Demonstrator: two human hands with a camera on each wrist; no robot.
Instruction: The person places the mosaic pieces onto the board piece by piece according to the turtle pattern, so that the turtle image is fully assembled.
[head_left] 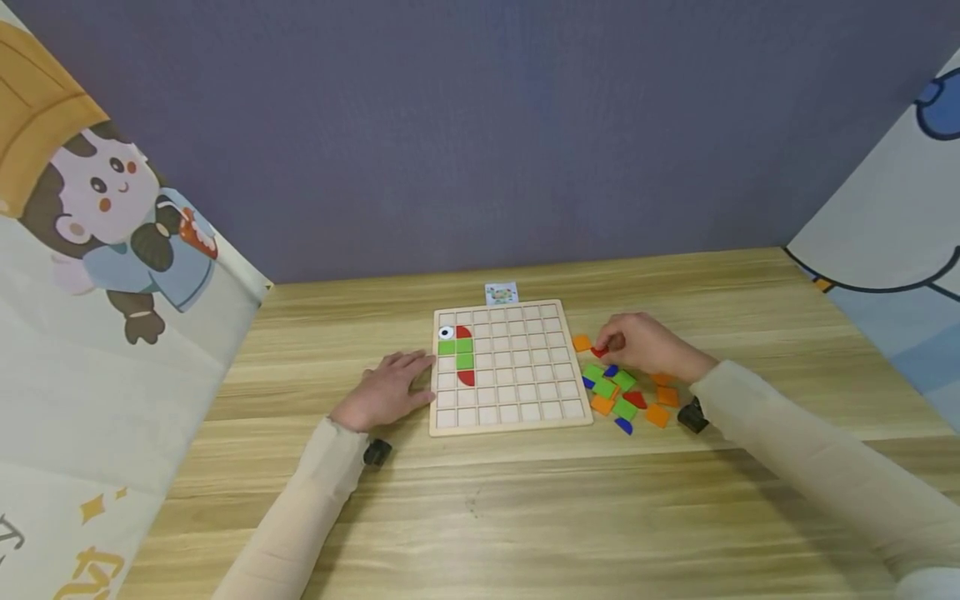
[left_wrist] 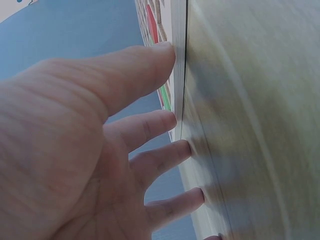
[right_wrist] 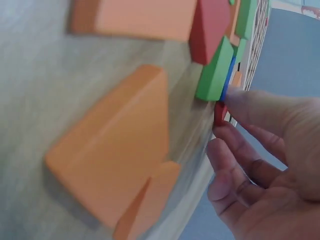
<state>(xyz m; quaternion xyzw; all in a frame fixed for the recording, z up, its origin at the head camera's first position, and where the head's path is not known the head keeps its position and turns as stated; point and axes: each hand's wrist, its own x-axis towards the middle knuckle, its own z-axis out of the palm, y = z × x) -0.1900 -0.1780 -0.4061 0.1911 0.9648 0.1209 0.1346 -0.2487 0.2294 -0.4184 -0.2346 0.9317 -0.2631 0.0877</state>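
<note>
A square wooden grid board [head_left: 513,392] lies on the table. Toward its left side sit a white tile with an eye [head_left: 446,332], three green squares [head_left: 465,361] and two red curved-edge pieces [head_left: 467,378]. My left hand [head_left: 390,390] rests along the board's left edge, fingers spread, thumb and index tips at the frame, as the left wrist view shows. To the right of the board my right hand [head_left: 637,340] pinches a small red piece [right_wrist: 220,114] between thumb and fingers, low over the table. An orange square [head_left: 582,342] lies just left of those fingers.
Loose green, orange, blue and red pieces lie in a pile [head_left: 615,392] right of the board, below my right hand. A small picture card [head_left: 501,292] lies at the board's far edge. A dark blue panel [head_left: 510,142] stands behind the table.
</note>
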